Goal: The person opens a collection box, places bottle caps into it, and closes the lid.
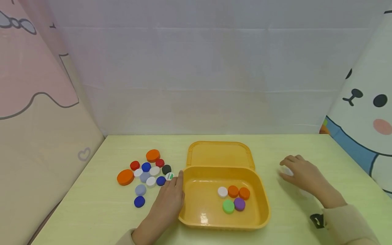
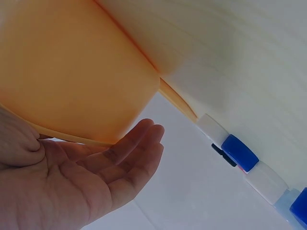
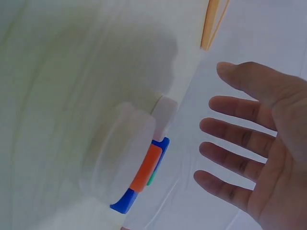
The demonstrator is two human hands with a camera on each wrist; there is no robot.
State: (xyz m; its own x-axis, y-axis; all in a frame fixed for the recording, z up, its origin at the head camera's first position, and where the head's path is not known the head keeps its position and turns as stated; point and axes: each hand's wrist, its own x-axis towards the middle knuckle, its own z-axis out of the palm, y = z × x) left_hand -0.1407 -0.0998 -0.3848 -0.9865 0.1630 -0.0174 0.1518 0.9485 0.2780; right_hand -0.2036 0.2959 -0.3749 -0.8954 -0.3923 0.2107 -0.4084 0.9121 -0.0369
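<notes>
In the head view, my left hand (image 1: 167, 200) holds the left rim of a yellow plastic box (image 1: 202, 204). The left wrist view shows the box wall (image 2: 72, 72) by the thumb and the loosely bent fingers. Inside the box lie a white bottle cap (image 1: 222, 192), orange caps (image 1: 239, 192), a green cap (image 1: 228, 206) and a purple cap (image 1: 239, 204). To the right, my right hand (image 1: 303, 175) hovers over the table, fingers spread and holding nothing. Below it are a large white cap (image 3: 120, 153) and a smaller white cap (image 3: 164, 115), mostly hidden in the head view.
Several loose caps lie left of the box, among them orange (image 1: 125, 177), red (image 1: 134, 165), blue (image 1: 139, 201), white (image 1: 151, 182) and black (image 1: 166, 169). The yellow lid (image 1: 219, 154) extends behind the box. A black patch (image 1: 317, 220) shows by the right sleeve.
</notes>
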